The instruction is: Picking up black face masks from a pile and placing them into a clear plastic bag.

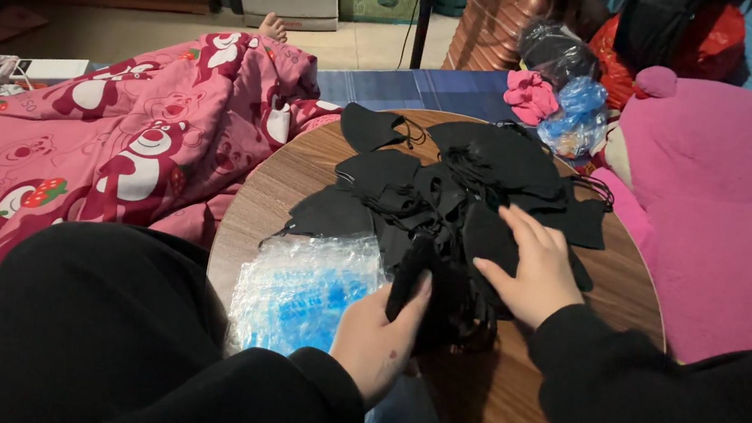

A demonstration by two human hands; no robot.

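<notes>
A heap of black face masks (476,171) with ear loops covers the far half of a round wooden table (515,401). My left hand (380,332) grips a folded black mask (411,278) at the near edge of the heap, thumb on its side. My right hand (536,269) lies flat on the masks just to the right, fingers spread and pressing down on them. A stack of clear plastic bags (304,289) with blue print lies on the table beside my left hand. Both of my sleeves are black.
A pink blanket (116,151) with bear and strawberry prints covers the left side, with a person's bare foot (272,29) beyond it. A large pink plush toy (731,198) sits right of the table. Filled plastic bags (575,112) lie behind the table.
</notes>
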